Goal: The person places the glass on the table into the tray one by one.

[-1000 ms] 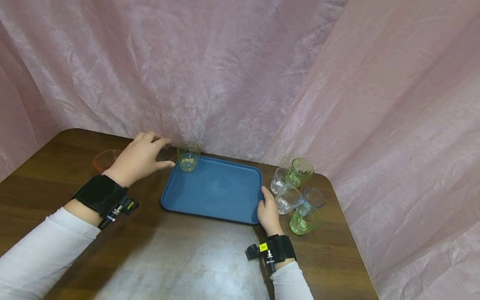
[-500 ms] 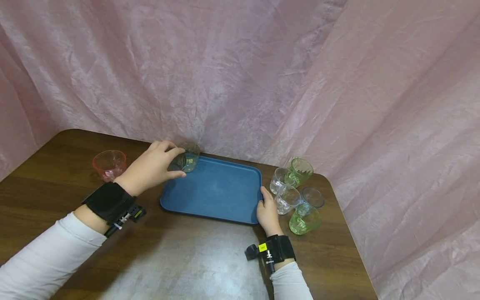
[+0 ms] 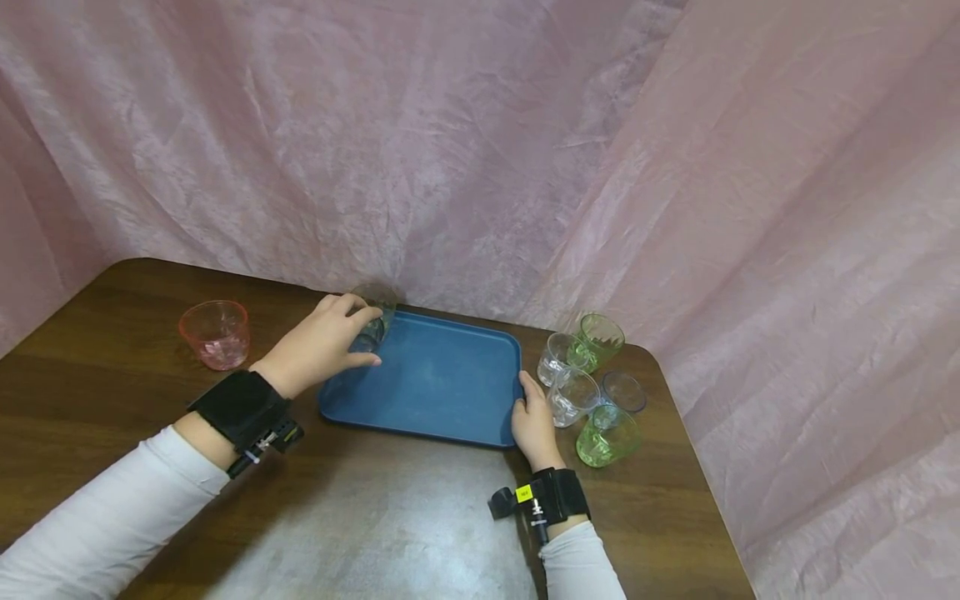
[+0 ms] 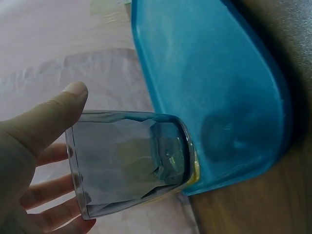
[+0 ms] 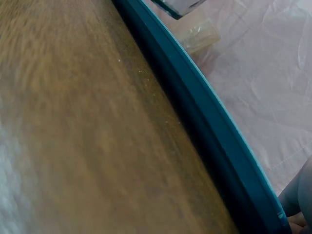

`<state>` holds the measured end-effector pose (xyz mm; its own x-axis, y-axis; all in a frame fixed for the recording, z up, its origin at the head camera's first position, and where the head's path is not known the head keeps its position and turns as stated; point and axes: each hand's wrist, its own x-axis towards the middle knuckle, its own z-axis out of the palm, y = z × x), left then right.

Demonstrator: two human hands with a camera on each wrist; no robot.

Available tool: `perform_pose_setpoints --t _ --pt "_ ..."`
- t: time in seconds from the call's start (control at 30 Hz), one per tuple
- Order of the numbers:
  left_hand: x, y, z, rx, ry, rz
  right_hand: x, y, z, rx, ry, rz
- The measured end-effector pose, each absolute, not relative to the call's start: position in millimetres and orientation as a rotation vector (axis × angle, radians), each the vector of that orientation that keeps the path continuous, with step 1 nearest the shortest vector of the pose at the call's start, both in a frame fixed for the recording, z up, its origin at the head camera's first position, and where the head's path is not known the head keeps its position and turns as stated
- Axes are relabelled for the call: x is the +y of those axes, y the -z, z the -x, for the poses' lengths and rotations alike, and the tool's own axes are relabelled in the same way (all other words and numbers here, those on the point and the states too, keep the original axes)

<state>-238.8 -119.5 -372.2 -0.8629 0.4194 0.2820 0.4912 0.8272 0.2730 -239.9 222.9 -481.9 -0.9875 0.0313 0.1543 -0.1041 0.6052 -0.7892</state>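
My left hand (image 3: 318, 342) grips a smoky grey glass (image 4: 126, 156) near its rim, thumb on one side and fingers on the other. The glass is held over the far left corner of the blue tray (image 3: 442, 383); whether its base touches the tray I cannot tell. Just behind it stands a yellowish glass (image 3: 384, 300), partly covered by my hand and the grey glass. At the tray's right edge, my right hand (image 3: 536, 425) holds the rim, its thumb along the edge. Only a bit of that hand's fingers (image 5: 298, 222) shows in the right wrist view.
A pink-red glass (image 3: 217, 335) stands on the wooden table (image 3: 97, 333) to the left. Right of the tray cluster two clear glasses, a front green glass (image 3: 607, 437), a back green glass (image 3: 602, 337) and a bluish glass (image 3: 625, 392). A pink curtain (image 3: 450, 167) hangs behind.
My left hand has moved right with the grey glass, from beside the tray to over its far left corner. The pink-red glass has come into full view. My right hand stays at the rim.
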Motion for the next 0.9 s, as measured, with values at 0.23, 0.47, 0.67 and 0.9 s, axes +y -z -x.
perform_pose_setpoints --t 0.23,0.47,0.67,0.9 --pt "-118 381 241 -2.838 0.499 0.730 223 480 239 -2.676 -1.341 -0.051" --pt "-116 389 244 -2.813 0.494 0.766 222 480 239 -2.684 -1.353 -0.047" --pt "-114 394 247 -2.825 0.467 0.785 223 481 240 -2.678 -1.349 -0.050" --pt "-113 397 249 -2.827 0.460 0.781 223 482 241 -2.682 -1.337 -0.058"
